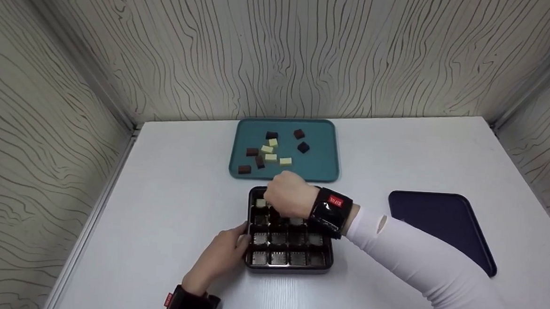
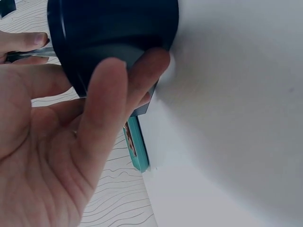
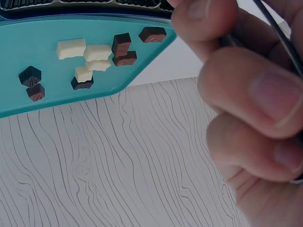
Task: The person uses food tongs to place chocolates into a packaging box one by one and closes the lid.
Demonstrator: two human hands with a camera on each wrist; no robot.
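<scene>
Left hand (image 1: 223,250), fingers nearly straight, touching the left wall of a dark compartmented box (image 1: 290,270) on the white surface (image 1: 179,178). Right hand (image 1: 289,194) over the box's far half, fingers curled round a slim dark tool (image 3: 281,37). Beyond: teal tray (image 1: 319,168) bearing brown pieces (image 1: 244,169) and pale pieces (image 1: 271,157).

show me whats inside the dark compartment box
The dark box holds a cream piece at its back left; ridged bottoms show along the nearest row. The right hand and wristband hide much of the back right, so contents there can't be seen.
</scene>
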